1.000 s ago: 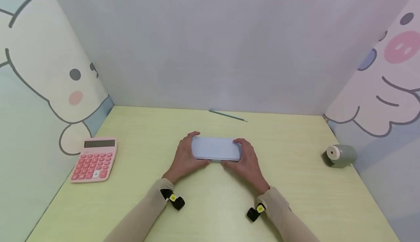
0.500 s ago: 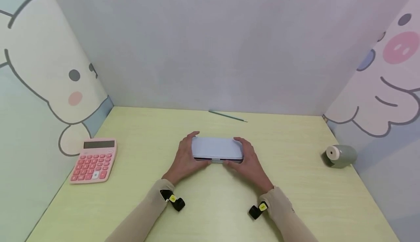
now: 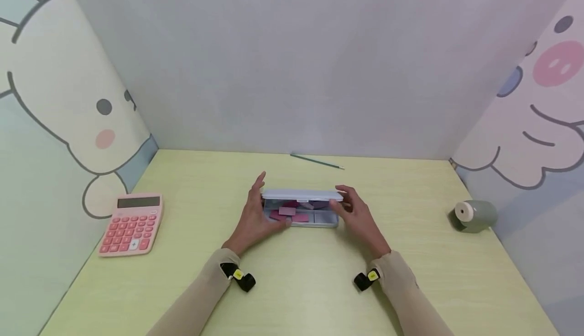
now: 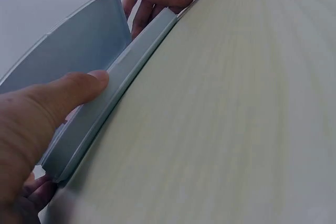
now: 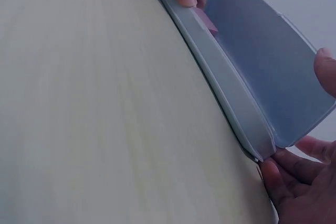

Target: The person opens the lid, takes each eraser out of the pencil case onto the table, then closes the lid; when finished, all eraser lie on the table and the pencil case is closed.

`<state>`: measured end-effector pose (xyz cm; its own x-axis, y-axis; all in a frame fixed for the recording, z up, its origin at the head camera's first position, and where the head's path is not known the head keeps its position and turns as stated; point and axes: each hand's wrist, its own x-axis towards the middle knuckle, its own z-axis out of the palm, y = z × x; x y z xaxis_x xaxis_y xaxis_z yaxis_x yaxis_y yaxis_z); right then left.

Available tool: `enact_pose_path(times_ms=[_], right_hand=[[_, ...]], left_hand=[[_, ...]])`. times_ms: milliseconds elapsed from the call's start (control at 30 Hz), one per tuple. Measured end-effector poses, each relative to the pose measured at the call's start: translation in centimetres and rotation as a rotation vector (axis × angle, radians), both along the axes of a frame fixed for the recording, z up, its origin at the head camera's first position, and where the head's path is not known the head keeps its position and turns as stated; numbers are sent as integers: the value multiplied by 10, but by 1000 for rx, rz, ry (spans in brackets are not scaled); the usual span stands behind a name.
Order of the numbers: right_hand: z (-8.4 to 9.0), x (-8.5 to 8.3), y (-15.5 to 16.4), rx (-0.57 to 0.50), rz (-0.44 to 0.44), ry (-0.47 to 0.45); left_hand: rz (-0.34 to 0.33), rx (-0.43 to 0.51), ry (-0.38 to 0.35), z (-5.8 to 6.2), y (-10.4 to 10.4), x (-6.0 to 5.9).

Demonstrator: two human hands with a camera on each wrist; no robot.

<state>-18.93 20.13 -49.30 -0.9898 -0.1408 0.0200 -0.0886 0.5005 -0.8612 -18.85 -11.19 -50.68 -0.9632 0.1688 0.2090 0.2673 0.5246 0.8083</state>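
A pale blue pencil case (image 3: 319, 225) stands on the table with its lid (image 3: 296, 193) raised at a steep tilt. Inside, pink blocks (image 3: 287, 211) lie in the left compartments, with more pieces behind. My left hand (image 3: 255, 224) grips the case's left end, its thumb (image 4: 86, 85) on the front wall and fingers round the end. At the other end, my right hand (image 3: 360, 220) holds the lid, its thumb (image 5: 326, 72) on the lid's edge. The right fingers (image 5: 294, 177) touch the case's lower corner. The lid hides the case's back part.
A thin dark green pencil (image 3: 317, 161) lies near the back wall. To the left is a pink calculator (image 3: 132, 224). A grey-green pencil sharpener (image 3: 474, 216) stands at the right edge. Printed walls close in the left, right and back of the table.
The case's lid, closed a second ago, has swung up and back, so the pink blocks inside show. My right hand has shifted right and its thumb has risen with the lid.
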Motion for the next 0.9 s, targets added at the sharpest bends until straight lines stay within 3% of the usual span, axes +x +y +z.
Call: enact_pose_path(times_ms=[267,433,733,900], right_hand=[[11,-24,-9,-59,-163,-108],[15,-32,-10,-76,-215,-170],[14,-35,1,-86,-133,-181],[12,-35,9,-96,-144,-80]], left_hand=[[-34,-46,-16,-1,-1,0],[-49,-69,-13,-2,-2,-3],[-42,-172,-94,3,-1,-3],[-42,-176,-93,4,-1,-2]])
